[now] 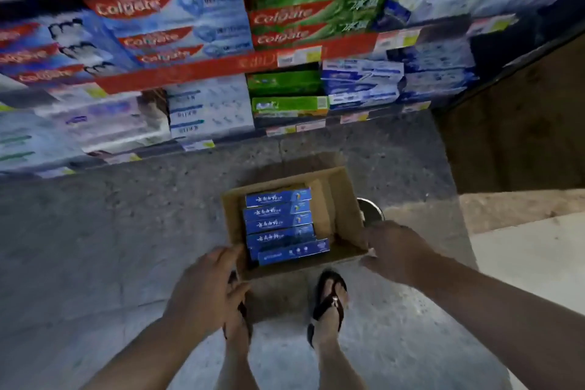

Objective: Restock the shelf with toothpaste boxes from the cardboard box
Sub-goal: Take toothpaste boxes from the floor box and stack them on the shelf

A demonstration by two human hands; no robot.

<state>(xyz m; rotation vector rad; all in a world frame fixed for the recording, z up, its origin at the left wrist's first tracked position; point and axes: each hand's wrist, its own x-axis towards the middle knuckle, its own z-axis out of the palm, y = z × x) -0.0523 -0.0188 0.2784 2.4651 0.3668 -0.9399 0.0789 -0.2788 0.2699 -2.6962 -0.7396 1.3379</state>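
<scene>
An open brown cardboard box (338, 199) hangs above the concrete floor, held at its two near corners. My left hand (205, 291) grips the near left corner, thumb over the rim. My right hand (395, 250) grips the near right corner. Inside lie several blue toothpaste boxes (278, 222), stacked flat along the left side; the right part of the box is bare cardboard. The shelf (202, 70) stands ahead, packed with red, blue, green and white toothpaste boxes.
My two sandalled feet (329, 301) stand on the concrete floor right under the box. A round metal object (372, 210) peeks out behind the box's right wall. A dark wooden panel (512, 136) rises at the right, with a pale raised step (531, 250) below it.
</scene>
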